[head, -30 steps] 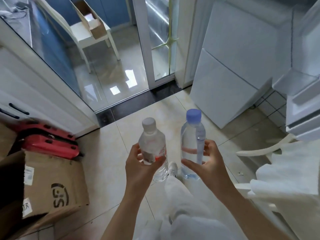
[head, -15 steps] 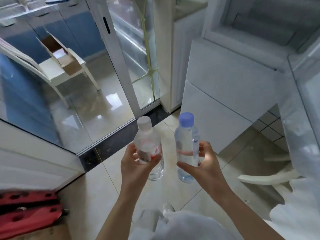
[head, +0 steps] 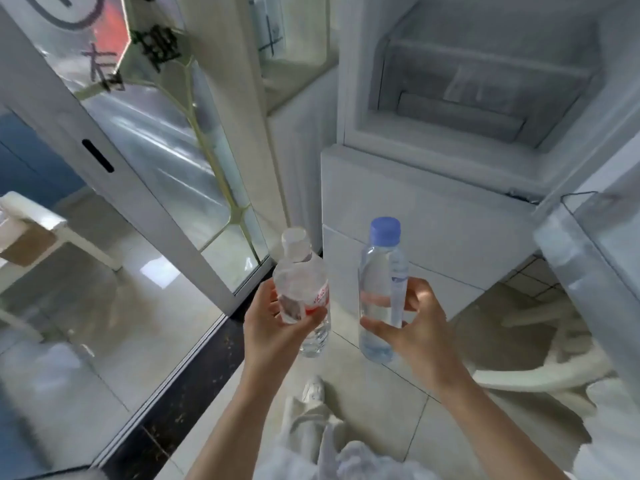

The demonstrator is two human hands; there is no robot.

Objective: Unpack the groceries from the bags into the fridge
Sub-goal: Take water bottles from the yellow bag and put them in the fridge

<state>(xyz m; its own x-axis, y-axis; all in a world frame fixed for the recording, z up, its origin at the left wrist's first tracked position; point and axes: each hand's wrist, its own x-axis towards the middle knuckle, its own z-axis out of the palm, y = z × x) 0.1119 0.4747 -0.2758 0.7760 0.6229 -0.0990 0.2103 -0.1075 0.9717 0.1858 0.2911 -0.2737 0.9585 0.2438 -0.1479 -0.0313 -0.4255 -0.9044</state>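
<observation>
My left hand (head: 273, 329) grips a clear water bottle with a white cap and a red-and-white label (head: 302, 289), held upright. My right hand (head: 414, 336) holds a taller clear water bottle with a blue cap (head: 382, 289), also upright. Both bottles are in front of me at chest height, side by side and apart. The open white fridge (head: 457, 109) is ahead at upper right, with its shelves and a drawer showing. Its open door (head: 595, 258) stands at the right, with a clear door bin.
A glass sliding door with a white frame (head: 145, 188) stands to the left. A white chair with a cardboard box (head: 27, 237) is behind the glass. White plastic bags and a white chair (head: 540, 372) lie low right. My shoe and trouser leg (head: 313, 393) are on the tiled floor.
The view has swung up and right towards the fridge, whose open interior now shows. Both hands still carry the bottles, which have come closer to the fridge.
</observation>
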